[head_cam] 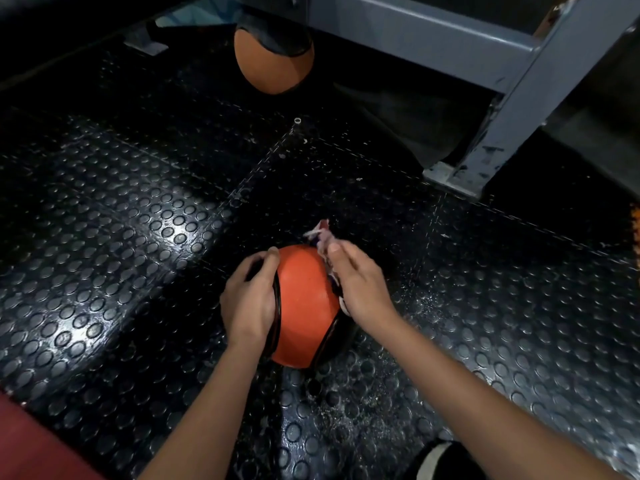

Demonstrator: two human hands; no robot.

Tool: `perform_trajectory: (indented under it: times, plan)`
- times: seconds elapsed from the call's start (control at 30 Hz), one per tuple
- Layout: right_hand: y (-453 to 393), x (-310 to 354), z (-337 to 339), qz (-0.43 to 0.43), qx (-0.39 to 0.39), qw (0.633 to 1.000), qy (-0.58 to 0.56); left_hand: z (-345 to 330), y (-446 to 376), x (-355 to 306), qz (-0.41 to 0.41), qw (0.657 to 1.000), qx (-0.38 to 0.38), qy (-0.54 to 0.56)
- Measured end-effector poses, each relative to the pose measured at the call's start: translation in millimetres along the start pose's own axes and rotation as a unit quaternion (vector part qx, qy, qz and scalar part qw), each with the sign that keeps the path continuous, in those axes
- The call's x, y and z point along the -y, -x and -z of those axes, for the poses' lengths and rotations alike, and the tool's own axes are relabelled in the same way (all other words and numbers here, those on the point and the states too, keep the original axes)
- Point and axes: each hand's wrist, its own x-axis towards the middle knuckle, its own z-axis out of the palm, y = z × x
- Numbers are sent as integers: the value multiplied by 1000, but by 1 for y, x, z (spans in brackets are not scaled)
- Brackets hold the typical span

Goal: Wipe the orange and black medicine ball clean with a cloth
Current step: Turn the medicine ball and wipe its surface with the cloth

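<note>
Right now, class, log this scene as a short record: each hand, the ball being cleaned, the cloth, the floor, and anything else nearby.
left hand: grips the ball's left side
right hand: presses the cloth to the ball's right side
orange and black medicine ball: on the floor
crumpled pale cloth: under the right hand
black studded rubber floor: shiny
second orange and black ball: beside the grey metal frame

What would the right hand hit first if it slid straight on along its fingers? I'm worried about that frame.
Probably only studded floor mat; the right hand points up-left, well clear of the grey steel frame.
</note>
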Motion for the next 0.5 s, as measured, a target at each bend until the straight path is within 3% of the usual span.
perform_trajectory:
  times: [0.23,0.4,0.5]
  plan:
    - [-7,-9,5,-107,-8,989,-97,-5,3,-3,-8,1000,10,7]
    - [-1,-33,28,-282,80,955,-52,-1,3,1,-14,1000,18,14]
    - [11,-43,34,-326,105,938,-52,2,4,2,-13,999,27,19]
